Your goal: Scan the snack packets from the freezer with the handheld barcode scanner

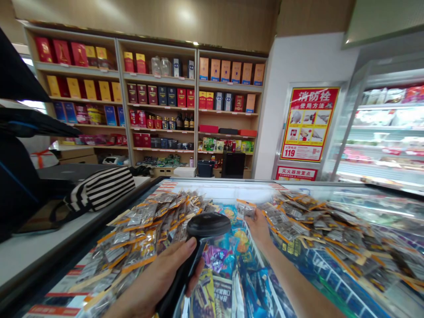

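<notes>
My left hand [170, 269] is wrapped round the handle of a black barcode scanner [208, 224], its head pointing away from me. Beyond it, my right hand [259, 227] reaches forward with its fingers closed on a small clear packet [245, 209] with an orange edge. A heap of similar packets [145, 229] spreads across the glass top on the left. Another packet heap [324, 225] lies on the right, beside my right forearm. Between the heaps, colourful ice-cream wrappers [215, 291] show inside the chest freezer.
White wire dividers [341, 282] run inside the freezer. A striped bag [102, 189] sits on the counter [77, 225] at left. Shelves with boxed bottles [159, 95] line the back wall. On the right stand a red fire-hydrant sign [309, 123] and a lit display fridge [387, 132].
</notes>
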